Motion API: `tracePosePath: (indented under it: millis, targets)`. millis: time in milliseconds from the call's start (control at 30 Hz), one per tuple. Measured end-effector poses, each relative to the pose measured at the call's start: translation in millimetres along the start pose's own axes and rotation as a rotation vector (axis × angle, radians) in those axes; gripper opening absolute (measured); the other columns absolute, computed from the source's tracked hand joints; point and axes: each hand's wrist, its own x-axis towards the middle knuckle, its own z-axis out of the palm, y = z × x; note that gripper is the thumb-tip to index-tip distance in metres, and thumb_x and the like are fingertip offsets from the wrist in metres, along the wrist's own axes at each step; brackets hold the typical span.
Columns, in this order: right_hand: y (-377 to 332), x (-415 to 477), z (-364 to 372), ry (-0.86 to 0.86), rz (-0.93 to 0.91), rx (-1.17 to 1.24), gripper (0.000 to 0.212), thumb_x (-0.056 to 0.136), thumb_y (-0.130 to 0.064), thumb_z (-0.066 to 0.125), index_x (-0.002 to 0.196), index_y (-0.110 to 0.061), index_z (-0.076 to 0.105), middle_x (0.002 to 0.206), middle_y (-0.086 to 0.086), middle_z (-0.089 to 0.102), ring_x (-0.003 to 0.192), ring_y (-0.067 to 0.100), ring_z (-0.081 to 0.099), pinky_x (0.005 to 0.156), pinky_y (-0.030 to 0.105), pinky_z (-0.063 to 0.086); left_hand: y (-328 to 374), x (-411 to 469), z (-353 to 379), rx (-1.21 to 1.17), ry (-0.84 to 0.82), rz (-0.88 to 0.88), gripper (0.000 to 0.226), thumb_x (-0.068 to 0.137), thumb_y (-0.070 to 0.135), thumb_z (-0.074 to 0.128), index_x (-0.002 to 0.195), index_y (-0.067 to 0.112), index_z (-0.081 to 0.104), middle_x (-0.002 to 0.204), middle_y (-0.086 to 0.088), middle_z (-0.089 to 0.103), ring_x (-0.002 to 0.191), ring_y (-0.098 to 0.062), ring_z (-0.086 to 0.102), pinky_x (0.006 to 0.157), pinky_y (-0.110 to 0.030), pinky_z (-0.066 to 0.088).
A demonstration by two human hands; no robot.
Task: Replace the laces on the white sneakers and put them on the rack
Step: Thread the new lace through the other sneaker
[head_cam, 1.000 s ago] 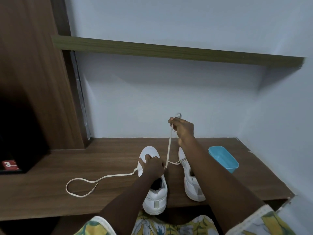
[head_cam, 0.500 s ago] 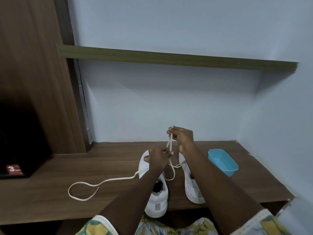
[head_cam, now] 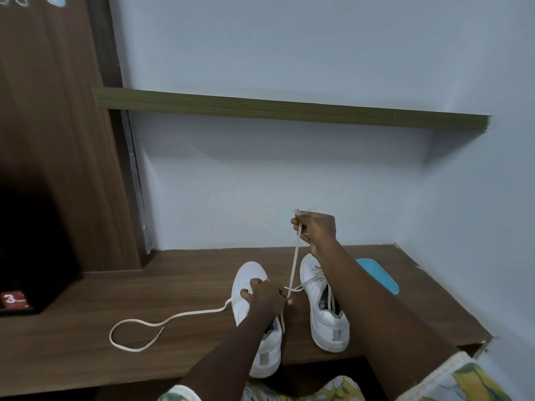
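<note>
In the dark cabinet opening at the far left, a red tag [head_cam: 13, 299] shows a white "3"; the smaller print beside it is too small to read. On the wooden ledge [head_cam: 173, 273], the free tail of the cream shoelace [head_cam: 294, 256] trails leftward in a loose loop, probably slack left out of the way while the other end is worked. Near the front edge stands the left white sneaker [head_cam: 249, 277], toe toward the wall. The left hand [head_cam: 266, 296] curls over its eyelets and pins the lace there, which likely braces the shoe against the pull. From there the lace rises taut to the right hand [head_cam: 317, 230], which pinches its tip well above the ledge, seemingly to draw it through. Just beside it, the right white sneaker [head_cam: 330, 328] already looks laced. No branding is legible. A blue container [head_cam: 379, 274] sits toward the right end.
</note>
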Motion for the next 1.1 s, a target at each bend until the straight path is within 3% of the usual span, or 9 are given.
tracePosePath:
  millis: [67, 200, 400, 600, 700, 800, 933, 1100]
  targets:
    - [-1, 1, -1, 0.009, -0.005, -0.019, 0.012, 0.086, 0.001, 0.064, 0.096, 0.008, 0.067, 0.074, 0.012, 0.063, 0.059, 0.015, 0.059, 0.059, 0.019, 0.054, -5, -3, 5, 0.062, 0.009, 0.003, 0.012, 0.085, 0.028, 0.059, 0.073, 0.028, 0.062, 0.095, 0.015, 0.056, 0.123, -0.017, 0.033, 0.102, -0.047, 0.019]
    - [-5, 2, -2, 0.013, -0.017, 0.007, 0.015, 0.085, 0.005, 0.063, 0.098, 0.011, 0.066, 0.075, 0.013, 0.063, 0.060, 0.016, 0.059, 0.066, 0.024, 0.052, -14, -5, 13, 0.118, -0.005, 0.012, 0.019, 0.085, 0.031, 0.058, 0.099, 0.024, 0.069, 0.109, 0.013, 0.062, 0.126, -0.015, 0.032, 0.107, -0.049, 0.014]
    - [-14, 2, -1, 0.019, -0.041, 0.053, 0.015, 0.084, 0.010, 0.061, 0.097, 0.006, 0.067, 0.078, 0.012, 0.064, 0.065, 0.016, 0.062, 0.069, 0.022, 0.054, -10, -7, 6, 0.227, -0.041, 0.081, 0.025, 0.086, 0.040, 0.063, 0.105, 0.023, 0.067, 0.120, 0.008, 0.057, 0.128, -0.018, 0.029, 0.107, -0.047, 0.014]
    - [-41, 8, 1, 0.000, -0.140, 0.088, 0.019, 0.087, 0.009, 0.057, 0.103, 0.005, 0.066, 0.078, 0.009, 0.064, 0.070, 0.017, 0.063, 0.075, 0.026, 0.054, -10, -11, 8, 0.225, -0.013, 0.051, 0.020, 0.091, 0.030, 0.054, 0.106, 0.021, 0.065, 0.118, 0.007, 0.057, 0.127, -0.019, 0.032, 0.107, -0.050, 0.016]
    - [-52, 10, 2, -0.018, -0.212, 0.081, 0.020, 0.088, 0.008, 0.056, 0.105, 0.003, 0.066, 0.080, 0.007, 0.065, 0.072, 0.015, 0.063, 0.072, 0.024, 0.054, -8, -12, 10, 0.225, -0.040, 0.048, 0.024, 0.090, 0.035, 0.056, 0.109, 0.022, 0.064, 0.123, 0.007, 0.055, 0.130, -0.019, 0.030, 0.108, -0.050, 0.017]
    - [-59, 11, 3, 0.005, -0.266, 0.023, 0.024, 0.090, 0.004, 0.054, 0.105, -0.010, 0.067, 0.083, 0.002, 0.068, 0.073, 0.010, 0.064, 0.063, 0.020, 0.049, -13, -9, 8, 0.181, -0.038, 0.079, 0.027, 0.088, 0.043, 0.059, 0.110, 0.028, 0.065, 0.131, 0.008, 0.048, 0.129, -0.021, 0.029, 0.107, -0.047, 0.021]
    - [-52, 7, 4, 0.009, -0.276, -0.061, 0.028, 0.090, 0.003, 0.050, 0.103, -0.018, 0.064, 0.087, 0.004, 0.070, 0.067, 0.009, 0.061, 0.054, 0.017, 0.039, -35, -7, -5, 0.059, 0.117, 0.116, 0.047, 0.085, 0.048, 0.060, 0.130, 0.036, 0.049, 0.143, 0.008, 0.034, 0.130, -0.022, 0.033, 0.104, -0.040, 0.030]
    - [-15, 2, 5, -0.032, -0.219, -0.198, 0.033, 0.086, 0.005, 0.051, 0.098, -0.023, 0.064, 0.079, 0.004, 0.071, 0.055, 0.009, 0.055, 0.051, 0.015, 0.034, -70, -8, -13, -0.161, 0.148, 0.065, 0.051, 0.082, 0.038, 0.068, 0.127, 0.018, 0.053, 0.124, -0.005, 0.056, 0.114, -0.022, 0.051, 0.090, -0.027, 0.038]
